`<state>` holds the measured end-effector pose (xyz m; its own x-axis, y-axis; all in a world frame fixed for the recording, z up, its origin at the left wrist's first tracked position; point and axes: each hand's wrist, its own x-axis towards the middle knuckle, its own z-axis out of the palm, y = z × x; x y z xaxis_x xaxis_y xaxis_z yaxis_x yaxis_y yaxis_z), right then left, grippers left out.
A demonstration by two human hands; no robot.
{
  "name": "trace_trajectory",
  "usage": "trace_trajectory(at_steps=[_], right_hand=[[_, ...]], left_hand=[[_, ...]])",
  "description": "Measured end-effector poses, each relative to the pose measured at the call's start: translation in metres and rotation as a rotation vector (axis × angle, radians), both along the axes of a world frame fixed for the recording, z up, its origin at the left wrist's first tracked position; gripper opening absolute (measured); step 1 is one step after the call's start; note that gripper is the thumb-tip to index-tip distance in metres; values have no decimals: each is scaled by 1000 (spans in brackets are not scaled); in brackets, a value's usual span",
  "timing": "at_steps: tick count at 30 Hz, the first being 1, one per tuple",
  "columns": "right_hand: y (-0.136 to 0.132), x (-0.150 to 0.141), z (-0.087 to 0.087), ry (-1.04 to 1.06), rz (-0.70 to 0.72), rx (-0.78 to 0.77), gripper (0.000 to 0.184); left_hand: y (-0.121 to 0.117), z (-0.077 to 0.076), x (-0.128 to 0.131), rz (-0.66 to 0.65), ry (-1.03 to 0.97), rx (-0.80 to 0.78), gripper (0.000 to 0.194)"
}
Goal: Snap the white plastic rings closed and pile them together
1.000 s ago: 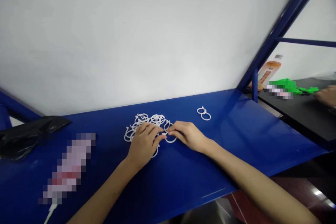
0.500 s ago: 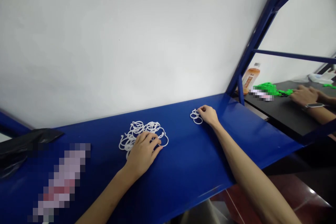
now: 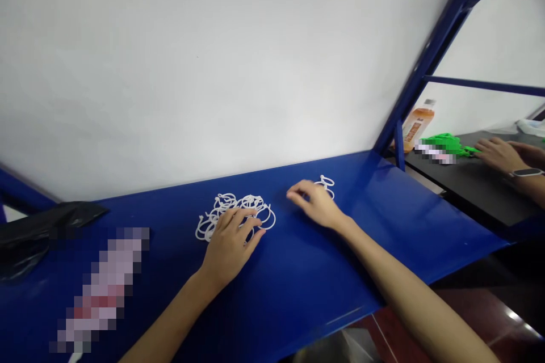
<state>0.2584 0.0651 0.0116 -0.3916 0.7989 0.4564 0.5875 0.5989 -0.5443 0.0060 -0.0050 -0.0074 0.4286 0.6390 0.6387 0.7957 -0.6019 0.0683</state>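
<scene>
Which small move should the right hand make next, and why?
Probably the right hand should reach for the rightmost ring of the pile of white rings: it shows no ring in its grip, and that ring juts out on its side, past the left hand.

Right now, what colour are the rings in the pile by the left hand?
White. The rings by the left hand show best in the head view.

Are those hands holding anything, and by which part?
Nothing shows in the right hand. The left hand lies over the pile of white rings; whether it grips one, and where, cannot be told.
</scene>
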Motion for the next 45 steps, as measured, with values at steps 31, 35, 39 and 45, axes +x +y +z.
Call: trace_trajectory(at_steps=[31, 35, 39, 45], right_hand=[[-38, -33, -4, -63, 318, 16, 12], [-37, -32, -3, -43, 383, 27, 20], [-39, -34, -3, -72, 444, 58, 24], [-41, -37, -3, -151, 459, 133, 26]], left_hand=[[-5, 3, 2, -176, -166, -73, 24], [-4, -1, 0, -128, -153, -36, 16], [-5, 0, 0, -81, -161, -17, 19], [-7, -1, 3, -55, -131, 16, 26]])
